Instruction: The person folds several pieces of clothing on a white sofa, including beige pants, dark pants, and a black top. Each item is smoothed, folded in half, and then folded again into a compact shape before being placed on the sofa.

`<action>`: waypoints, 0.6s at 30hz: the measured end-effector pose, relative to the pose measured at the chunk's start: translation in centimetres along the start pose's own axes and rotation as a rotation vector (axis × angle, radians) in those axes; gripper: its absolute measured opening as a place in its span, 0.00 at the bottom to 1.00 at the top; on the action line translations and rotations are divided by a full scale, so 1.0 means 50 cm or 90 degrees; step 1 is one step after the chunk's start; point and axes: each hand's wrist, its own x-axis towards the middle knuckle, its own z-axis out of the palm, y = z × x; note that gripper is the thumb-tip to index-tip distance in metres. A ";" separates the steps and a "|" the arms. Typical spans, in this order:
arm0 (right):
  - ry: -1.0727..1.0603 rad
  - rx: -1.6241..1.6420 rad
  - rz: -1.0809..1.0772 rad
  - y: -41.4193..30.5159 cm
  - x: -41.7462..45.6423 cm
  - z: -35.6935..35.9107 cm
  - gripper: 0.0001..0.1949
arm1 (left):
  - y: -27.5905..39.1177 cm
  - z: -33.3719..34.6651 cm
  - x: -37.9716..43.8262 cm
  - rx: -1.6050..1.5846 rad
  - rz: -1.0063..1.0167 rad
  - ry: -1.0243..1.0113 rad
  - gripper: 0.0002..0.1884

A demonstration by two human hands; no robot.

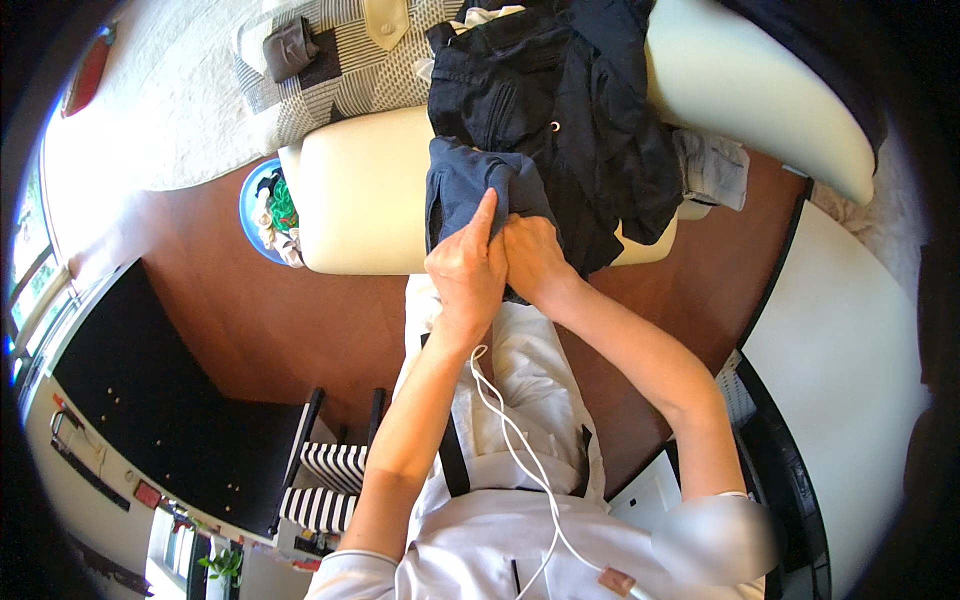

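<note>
A dark blue-grey cloth garment (pixel 480 180) is bunched in front of me, at the front edge of a cream padded seat (pixel 367 195). My left hand (pixel 466 274) grips it, with the index finger stretched out along the cloth. Pressed against the left, my right hand (pixel 532 255) is curled into the same garment; its fingertips are hidden. Behind and to the right, a heap of black clothing (pixel 600 150) drapes over the seat. A small metal ring (pixel 555 126) shows on the black cloth.
A blue basin (pixel 247 214) with coloured cloths stands on the brown floor (pixel 262 322) at the left. A folded grey garment (pixel 712 169) lies right of the heap. A patchwork cover (pixel 367 67) bears a dark folded item (pixel 290 49). A white cable (pixel 517 427) hangs before my body.
</note>
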 end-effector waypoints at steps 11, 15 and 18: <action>-0.108 0.836 0.371 0.023 0.085 -0.001 0.12 | -0.003 -0.026 -0.096 0.000 -0.372 -0.067 0.10; 0.014 0.819 0.244 -0.014 0.083 0.006 0.21 | -0.016 -0.025 -0.109 -0.160 -0.305 0.040 0.13; 0.031 0.994 0.220 -0.024 0.069 0.009 0.23 | -0.014 -0.024 -0.113 -0.186 -0.334 0.109 0.14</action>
